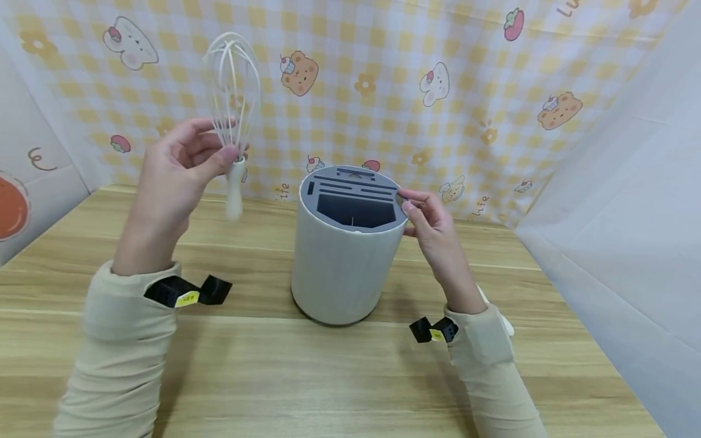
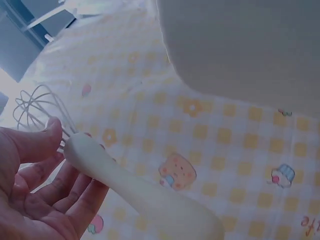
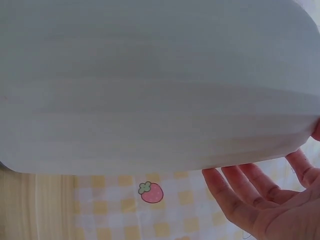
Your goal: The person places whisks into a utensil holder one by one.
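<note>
My left hand (image 1: 181, 161) holds a whisk (image 1: 234, 188) upright above the table, left of a knife and utensil holder. Thumb and fingers pinch it where the cream wires meet the handle, wire loops upward; in the left wrist view the pale handle (image 2: 145, 195) points away from the palm. The round, off-white holder (image 1: 342, 274) stands upright, with a grey slotted top (image 1: 356, 188) that has narrow slits and one wide opening. At its right rim my right hand (image 1: 435, 225) grips, thumb by the top edge; several fingertips touch the outer wall (image 3: 150, 100) in the right wrist view.
A wood-grain table (image 1: 263, 377) lies under the holder. Behind it hangs a yellow checked cloth (image 1: 356, 115), with a white cloth (image 1: 619, 201) along the right side. Part of a white object (image 1: 509, 328) shows behind the right wrist, mostly hidden.
</note>
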